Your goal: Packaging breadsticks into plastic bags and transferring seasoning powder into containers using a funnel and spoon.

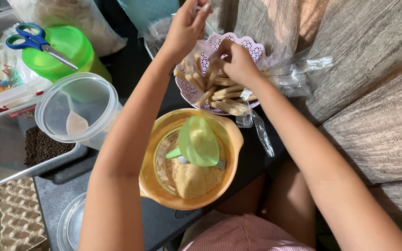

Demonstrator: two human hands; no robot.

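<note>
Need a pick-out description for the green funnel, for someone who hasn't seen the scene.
Start at the round orange plastic bowl at the centre of the dark table, holding tan crumbs. The light green plastic funnel lies tilted in it over the crumbs. It is the only cone-shaped item; the other green thing, a lidded jar, sits far left under blue-handled scissors.

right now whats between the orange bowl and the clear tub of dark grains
In the head view, the left forearm crosses that stretch, with a round clear container holding a spoon just behind it.
</note>
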